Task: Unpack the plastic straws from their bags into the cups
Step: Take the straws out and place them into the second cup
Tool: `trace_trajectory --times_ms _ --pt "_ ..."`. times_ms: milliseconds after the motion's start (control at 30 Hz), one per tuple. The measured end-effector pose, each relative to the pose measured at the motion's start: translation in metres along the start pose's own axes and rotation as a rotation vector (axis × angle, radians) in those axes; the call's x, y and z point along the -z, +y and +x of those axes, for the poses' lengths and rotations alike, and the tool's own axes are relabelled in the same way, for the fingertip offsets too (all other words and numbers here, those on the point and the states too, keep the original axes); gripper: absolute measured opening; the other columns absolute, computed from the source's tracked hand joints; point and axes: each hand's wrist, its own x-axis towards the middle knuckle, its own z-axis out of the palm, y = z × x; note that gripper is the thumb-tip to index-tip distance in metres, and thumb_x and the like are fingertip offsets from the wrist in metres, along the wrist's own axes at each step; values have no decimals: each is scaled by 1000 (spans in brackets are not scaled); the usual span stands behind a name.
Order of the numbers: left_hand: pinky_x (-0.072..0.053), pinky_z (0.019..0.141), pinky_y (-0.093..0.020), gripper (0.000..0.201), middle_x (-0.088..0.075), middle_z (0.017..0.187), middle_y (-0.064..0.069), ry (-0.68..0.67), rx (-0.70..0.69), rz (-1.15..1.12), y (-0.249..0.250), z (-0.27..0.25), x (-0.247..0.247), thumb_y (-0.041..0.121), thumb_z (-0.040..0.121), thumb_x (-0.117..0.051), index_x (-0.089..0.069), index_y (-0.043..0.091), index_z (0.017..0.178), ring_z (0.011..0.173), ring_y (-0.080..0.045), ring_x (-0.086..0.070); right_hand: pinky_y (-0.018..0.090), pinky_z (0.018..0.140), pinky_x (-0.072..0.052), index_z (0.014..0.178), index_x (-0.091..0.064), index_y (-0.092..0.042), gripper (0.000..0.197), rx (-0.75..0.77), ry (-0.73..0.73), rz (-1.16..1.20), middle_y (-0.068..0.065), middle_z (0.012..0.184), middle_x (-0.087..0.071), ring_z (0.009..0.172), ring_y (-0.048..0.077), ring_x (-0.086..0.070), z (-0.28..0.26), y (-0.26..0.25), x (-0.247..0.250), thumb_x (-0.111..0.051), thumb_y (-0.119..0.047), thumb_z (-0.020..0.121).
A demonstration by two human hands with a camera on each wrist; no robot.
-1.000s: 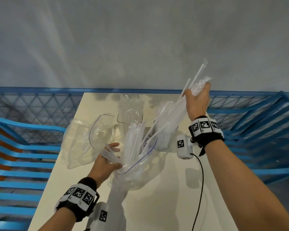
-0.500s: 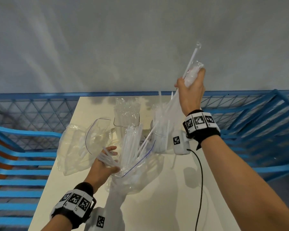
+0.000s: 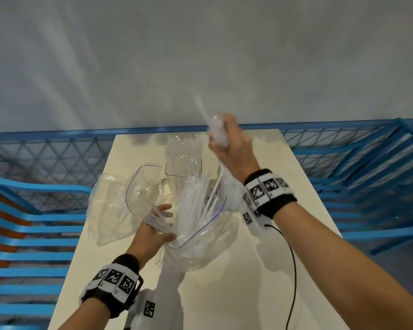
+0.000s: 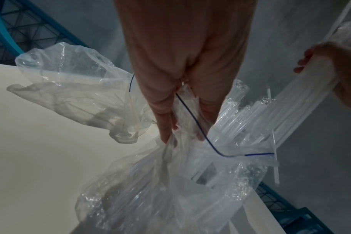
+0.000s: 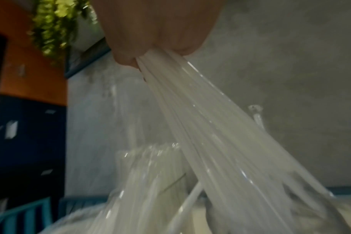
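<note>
My left hand pinches the rim of a clear zip bag with a blue seal line, and a few loose straws lie across its fingers. The bag stands on the table, full of translucent white straws. The left wrist view shows the fingers pinching the bag at the blue line. My right hand is raised over the table's far end, gripping a bundle of straws. That fist and its bundle fill the right wrist view. A clear cup of straws stands behind the bag.
An empty crumpled bag lies at the left on the cream table. A second cup is mostly hidden behind my right wrist. Blue metal mesh railing surrounds the table. A black cable hangs from the right wrist.
My right hand has swung left and a little lower with its straw bundle, which now points more upright. The left hand keeps its hold on the bag rim.
</note>
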Motion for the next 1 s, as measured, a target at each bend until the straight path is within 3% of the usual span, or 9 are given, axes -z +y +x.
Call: trace_trajectory --times_ms 133,233,300,367,433,500,633,733,1000 --pt "-52 90 -38 74 -61 120 -6 2 -1 4 -2 0 1 -18 70 -70 -55 31 123 109 -22 -65 20 86 -49 117 -42 -13 42 228 -96 -27 21 99 -66 88 17 -58 -28 1 -14 -62 -9 80" --pt "-52 93 -41 74 -61 120 -6 10 -4 5 -2 1 1 -18 69 -71 -55 31 122 109 -23 -65 2 90 -39 114 -45 -9 47 308 -17 -31 20 93 -67 88 13 -54 -26 -5 -14 -70 -1 76" --pt "-52 93 -42 74 -61 120 -7 14 -5 3 -3 2 0 -19 69 -71 -56 32 121 108 -23 -66 -7 82 -35 106 -49 -5 44 309 102 -54 15 81 -66 77 11 -51 -18 -9 -10 -76 1 73" --pt "-52 93 -43 74 -61 120 -7 14 -6 -1 -4 2 0 -17 68 -72 -57 34 120 108 -24 -66 3 74 -49 100 -53 -5 31 136 271 31 7 75 -64 65 9 -53 -3 -17 -1 -75 -10 78" --pt "-52 94 -44 74 -61 119 -6 12 -4 -11 -4 2 -1 -14 67 -74 -56 34 121 109 -24 -65 24 68 -58 110 -57 -3 33 -198 379 214 2 77 -65 66 15 -62 15 -19 9 -69 -18 84" --pt "-51 95 -43 74 -61 120 -7 9 1 -18 -3 1 0 -17 69 -71 -55 32 122 110 -23 -65 20 68 -57 124 -52 0 44 -401 432 281 -4 82 -62 72 13 -64 28 -3 16 -69 -17 86" --pt "-51 95 -43 74 -61 120 -7 2 6 -32 -1 -2 0 -12 65 -75 -56 32 122 109 -24 -65 28 67 -52 112 -56 2 37 -515 436 68 4 84 -60 72 18 -59 32 33 24 -69 -18 84" --pt "-52 94 -41 75 -61 119 -7 4 13 -41 1 -3 0 1 55 -74 -56 33 120 109 -25 -64 25 66 -43 113 -52 1 39 -646 348 52 6 90 -57 78 18 -53 19 52 22 -69 -17 83" --pt "-53 92 -39 73 -61 120 -5 6 15 -31 1 -3 1 3 54 -73 -57 37 117 108 -23 -65 26 77 -44 115 -55 -1 45 -744 -28 -92 16 109 -64 96 27 -60 -10 71 14 -74 -23 81"
